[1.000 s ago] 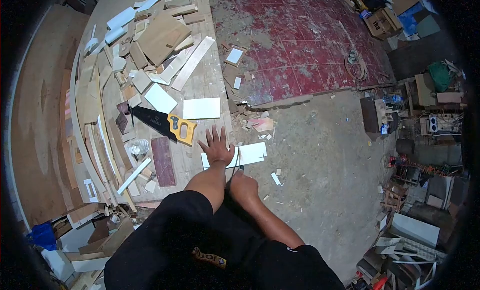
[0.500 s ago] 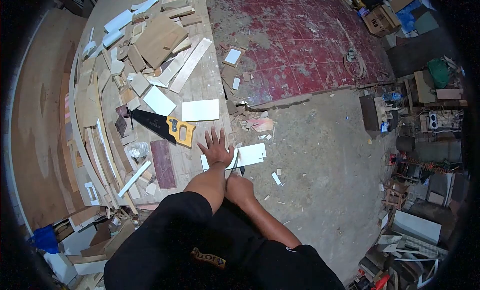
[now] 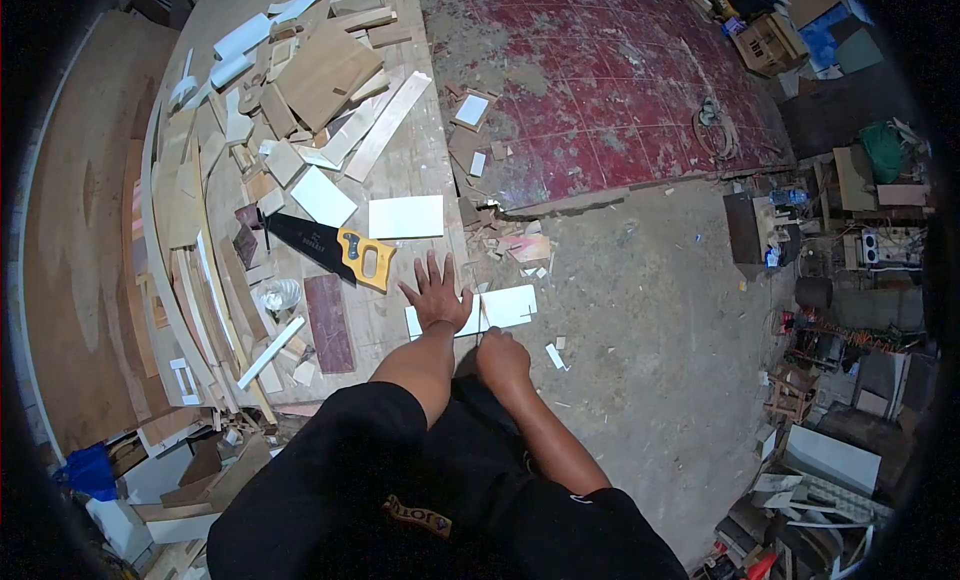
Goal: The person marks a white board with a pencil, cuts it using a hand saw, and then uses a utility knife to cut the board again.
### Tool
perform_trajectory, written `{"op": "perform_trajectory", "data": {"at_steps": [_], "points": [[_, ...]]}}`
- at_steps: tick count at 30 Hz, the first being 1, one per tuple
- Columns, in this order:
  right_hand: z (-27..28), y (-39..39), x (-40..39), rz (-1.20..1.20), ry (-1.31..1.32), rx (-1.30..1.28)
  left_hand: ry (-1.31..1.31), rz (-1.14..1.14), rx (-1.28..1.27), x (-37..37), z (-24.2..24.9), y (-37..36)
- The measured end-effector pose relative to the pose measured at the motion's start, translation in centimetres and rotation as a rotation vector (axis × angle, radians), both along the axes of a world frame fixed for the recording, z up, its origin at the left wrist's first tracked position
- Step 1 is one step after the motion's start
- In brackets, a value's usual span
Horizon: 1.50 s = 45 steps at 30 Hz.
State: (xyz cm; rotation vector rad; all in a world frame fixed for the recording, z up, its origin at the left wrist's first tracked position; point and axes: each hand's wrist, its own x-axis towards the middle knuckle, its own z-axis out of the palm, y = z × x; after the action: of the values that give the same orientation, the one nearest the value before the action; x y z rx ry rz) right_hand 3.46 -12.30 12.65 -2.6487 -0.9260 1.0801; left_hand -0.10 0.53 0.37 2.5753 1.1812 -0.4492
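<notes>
My left hand [image 3: 437, 296] lies flat, fingers spread, on the left part of a white board [image 3: 508, 306]. The board sticks out over the right edge of the wooden workbench [image 3: 410, 170]. Just below the board's near edge, my right hand [image 3: 501, 359] is closed around the handle of a thin-bladed tool [image 3: 481, 315]. The blade stands across the board close to my left thumb. Both forearms come out of black sleeves at the bottom.
A handsaw with a yellow handle [image 3: 345, 249] lies left of my left hand, next to a dark red plank [image 3: 328, 322]. Another white panel [image 3: 405, 217] and several offcuts cover the bench. Concrete floor with scraps [image 3: 525, 248] lies to the right, with clutter along the far right.
My right hand has moved up and to the right, closer to the board, and the thin blade now stands more upright across it. My left hand has stayed pressed on the board.
</notes>
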Motion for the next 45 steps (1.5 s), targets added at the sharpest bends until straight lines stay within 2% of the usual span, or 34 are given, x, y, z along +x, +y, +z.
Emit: {"op": "perform_trajectory", "data": {"at_steps": [7,17,23,25,28,34,36,39,41,45], "points": [[-0.8,1.5,0.5,-0.116,0.025,-0.076,-0.033,0.016,0.026,-0.1,-0.4,-0.1],[0.5,1.3,1.4,-0.03,-0.023,-0.102,-0.008,0.011,0.031,0.0,-0.2,0.0],[-2.8,1.9,0.4,-0.013,0.06,-0.209,-0.006,0.011,0.013,0.0,0.0,0.1],[-5.6,2.3,-0.3,-0.218,-0.009,-0.227,-0.022,0.009,0.015,0.0,0.0,0.1],[-5.8,2.2,0.1,-0.252,0.017,-0.208,-0.019,0.012,-0.007,0.0,0.1,0.2],[-2.0,1.8,1.4,-0.046,0.116,-0.352,-0.009,0.01,-0.025,0.0,0.0,0.2],[-3.3,2.9,1.8,-0.082,0.111,-0.337,-0.033,0.018,-0.005,0.1,-0.2,0.1],[-8.1,3.4,1.8,-0.149,0.114,-0.315,-0.027,0.017,0.002,0.2,0.3,0.1],[-9.3,3.1,1.3,-0.232,0.009,-0.175,-0.025,0.021,0.0,0.3,0.4,0.3],[-5.0,2.2,1.0,-0.12,0.047,-0.239,-0.019,0.025,0.012,0.2,-0.1,0.1]]}}
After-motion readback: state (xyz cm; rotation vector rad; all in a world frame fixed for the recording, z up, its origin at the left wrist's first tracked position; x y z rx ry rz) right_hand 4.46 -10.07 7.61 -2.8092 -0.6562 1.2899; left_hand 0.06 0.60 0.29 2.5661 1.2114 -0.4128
